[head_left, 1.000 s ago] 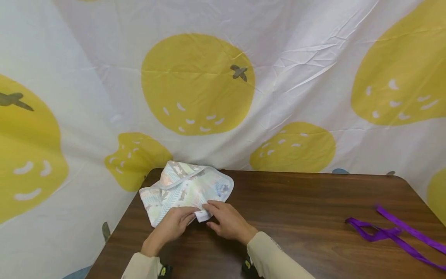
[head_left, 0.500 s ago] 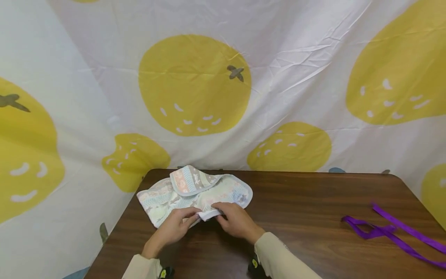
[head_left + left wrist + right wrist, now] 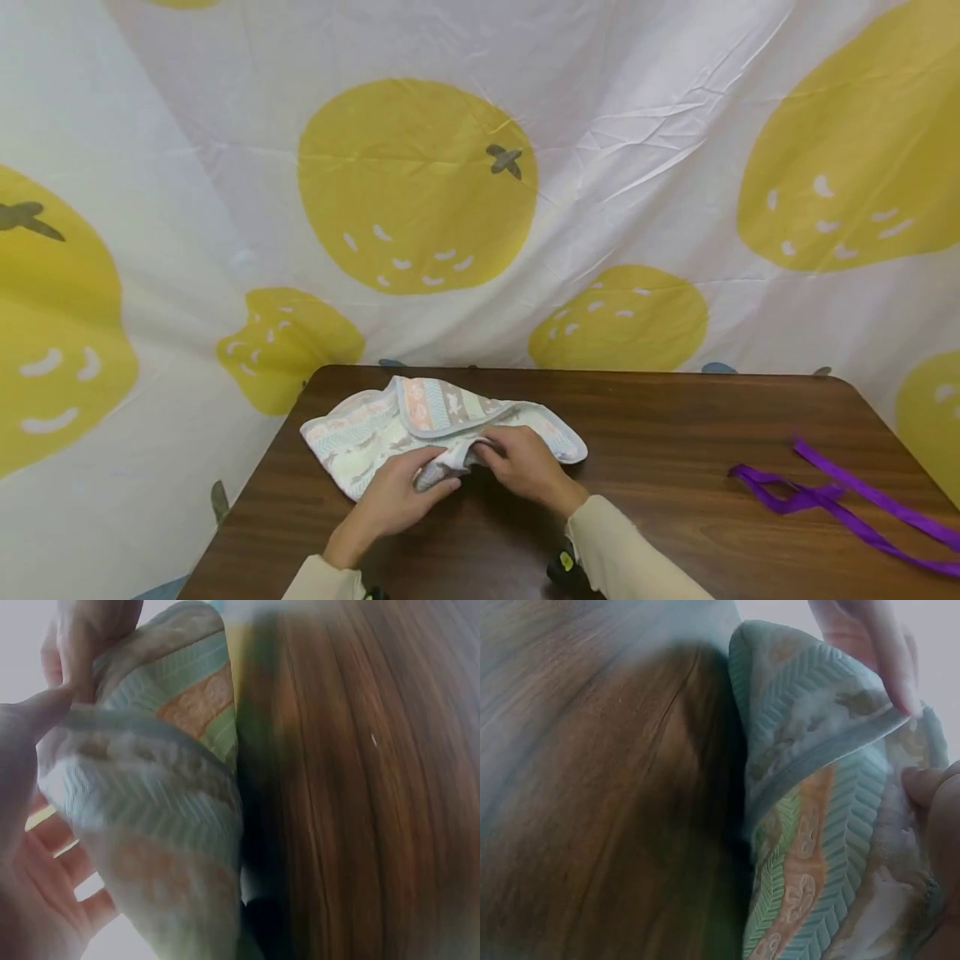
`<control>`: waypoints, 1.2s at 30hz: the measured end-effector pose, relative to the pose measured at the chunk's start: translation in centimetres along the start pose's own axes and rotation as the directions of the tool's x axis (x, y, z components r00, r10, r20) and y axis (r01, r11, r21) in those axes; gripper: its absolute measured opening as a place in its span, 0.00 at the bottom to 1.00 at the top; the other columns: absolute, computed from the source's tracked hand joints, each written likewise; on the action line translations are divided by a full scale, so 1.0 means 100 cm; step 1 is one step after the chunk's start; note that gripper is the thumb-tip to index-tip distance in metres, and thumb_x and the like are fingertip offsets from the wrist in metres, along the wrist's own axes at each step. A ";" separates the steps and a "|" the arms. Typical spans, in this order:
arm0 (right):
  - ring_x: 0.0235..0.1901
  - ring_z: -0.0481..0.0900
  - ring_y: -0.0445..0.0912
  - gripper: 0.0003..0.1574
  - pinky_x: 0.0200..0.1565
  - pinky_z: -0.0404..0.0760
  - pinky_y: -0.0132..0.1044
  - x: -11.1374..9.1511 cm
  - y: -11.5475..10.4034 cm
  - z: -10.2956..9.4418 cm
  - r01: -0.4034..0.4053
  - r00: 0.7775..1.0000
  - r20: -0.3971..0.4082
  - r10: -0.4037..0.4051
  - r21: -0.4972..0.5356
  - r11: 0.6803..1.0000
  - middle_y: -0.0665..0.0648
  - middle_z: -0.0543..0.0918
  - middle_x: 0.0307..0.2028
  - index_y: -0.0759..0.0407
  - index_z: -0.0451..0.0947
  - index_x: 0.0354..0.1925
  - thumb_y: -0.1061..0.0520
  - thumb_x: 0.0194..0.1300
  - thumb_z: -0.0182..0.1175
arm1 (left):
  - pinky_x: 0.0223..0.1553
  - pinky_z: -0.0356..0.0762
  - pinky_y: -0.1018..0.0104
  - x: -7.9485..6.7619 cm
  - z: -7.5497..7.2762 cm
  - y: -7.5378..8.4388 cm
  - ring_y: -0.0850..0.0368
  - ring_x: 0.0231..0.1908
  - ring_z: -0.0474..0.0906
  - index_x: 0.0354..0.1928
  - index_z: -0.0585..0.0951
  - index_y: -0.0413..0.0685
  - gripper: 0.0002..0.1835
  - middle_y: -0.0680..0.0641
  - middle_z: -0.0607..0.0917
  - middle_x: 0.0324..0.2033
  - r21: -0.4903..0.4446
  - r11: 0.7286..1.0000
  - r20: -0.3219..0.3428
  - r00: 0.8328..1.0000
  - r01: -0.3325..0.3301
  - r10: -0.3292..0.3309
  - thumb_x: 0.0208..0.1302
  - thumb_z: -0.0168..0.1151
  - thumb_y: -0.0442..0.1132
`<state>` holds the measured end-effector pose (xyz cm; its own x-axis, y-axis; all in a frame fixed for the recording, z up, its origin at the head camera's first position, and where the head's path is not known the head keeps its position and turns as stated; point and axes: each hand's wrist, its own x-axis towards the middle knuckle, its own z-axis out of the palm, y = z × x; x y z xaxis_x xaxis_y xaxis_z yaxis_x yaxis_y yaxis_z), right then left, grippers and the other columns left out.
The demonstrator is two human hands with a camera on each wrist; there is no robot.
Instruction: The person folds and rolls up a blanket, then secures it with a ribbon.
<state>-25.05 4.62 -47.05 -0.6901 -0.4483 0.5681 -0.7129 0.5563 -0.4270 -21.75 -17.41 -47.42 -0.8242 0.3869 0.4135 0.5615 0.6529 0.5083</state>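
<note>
Within both hands [image 3: 401, 492] [image 3: 528, 467] — patterned cloth [image 3: 442, 417]

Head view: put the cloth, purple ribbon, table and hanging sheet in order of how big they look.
Largest to smallest:
hanging sheet
table
cloth
purple ribbon, cut off at the right edge

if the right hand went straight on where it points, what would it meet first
The right hand would first meet the pastel-patterned cloth with grey edging, which it touches now. Beyond that, the white fabric backdrop with yellow fruit seems next, though depth is unclear.
</note>
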 end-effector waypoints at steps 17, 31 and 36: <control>0.21 0.78 0.40 0.05 0.24 0.74 0.36 -0.005 -0.014 -0.018 0.225 0.960 -0.082 -0.268 -0.350 0.909 0.45 0.80 0.21 0.50 0.79 0.26 0.57 0.50 0.67 | 0.46 0.66 0.46 0.018 0.026 0.042 0.52 0.30 0.80 0.29 0.80 0.49 0.12 0.51 0.84 0.26 0.373 0.924 -0.490 0.863 0.080 0.123 0.39 0.56 0.29; 0.17 0.76 0.41 0.11 0.19 0.72 0.37 -0.013 -0.009 -0.045 0.179 0.960 -0.116 -0.255 -0.447 0.876 0.46 0.77 0.15 0.50 0.73 0.20 0.56 0.51 0.67 | 0.47 0.63 0.39 0.025 0.045 0.055 0.48 0.32 0.80 0.41 0.80 0.49 0.18 0.48 0.85 0.32 0.467 0.869 -0.479 0.873 0.164 0.093 0.44 0.66 0.42; 0.18 0.75 0.40 0.11 0.21 0.72 0.36 -0.020 -0.002 -0.050 0.144 0.975 -0.086 -0.203 -0.448 0.882 0.44 0.77 0.16 0.48 0.75 0.21 0.53 0.49 0.69 | 0.36 0.71 0.48 0.026 0.049 0.059 0.51 0.22 0.79 0.32 0.79 0.49 0.14 0.51 0.81 0.21 0.471 0.877 -0.429 0.893 0.092 0.136 0.36 0.67 0.39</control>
<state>-22.89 8.92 -44.63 -0.5175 -0.4902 0.7014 -0.6729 0.7394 0.0202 -20.90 -9.38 -47.07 -0.6282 0.1554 0.7624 0.3823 0.9151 0.1285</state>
